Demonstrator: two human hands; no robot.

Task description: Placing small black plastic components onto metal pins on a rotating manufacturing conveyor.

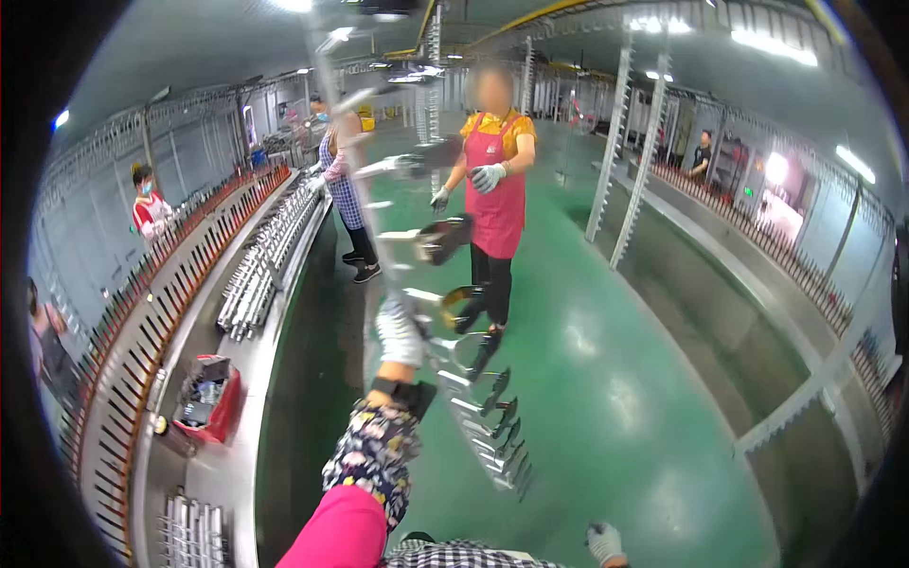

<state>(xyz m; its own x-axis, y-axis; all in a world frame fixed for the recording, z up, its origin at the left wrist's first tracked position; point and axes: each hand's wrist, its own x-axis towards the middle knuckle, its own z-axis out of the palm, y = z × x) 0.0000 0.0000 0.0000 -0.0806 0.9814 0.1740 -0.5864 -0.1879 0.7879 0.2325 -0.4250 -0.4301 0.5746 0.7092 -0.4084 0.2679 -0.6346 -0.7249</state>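
A tall metal hanging rack (371, 222) stands tilted in front of me, partly blurred, with prongs along its length. My left hand (398, 333), in a white glove, is closed around its upright. Dark, glossy curved parts (443, 239) sit on the prongs, and several more hang lower down. My right hand (603, 541), also gloved, hangs low near the bottom edge beside my checked apron (464, 557). Its fingers look loosely extended, with nothing visible in them.
A co-worker in a red apron (494, 194) faces me beyond the rack. On the left, a bench holds bundled metal racks (270, 251) and a red bin (225, 405) of dark parts, beside a conveyor (142, 355). More upright racks (636, 151) stand on the right.
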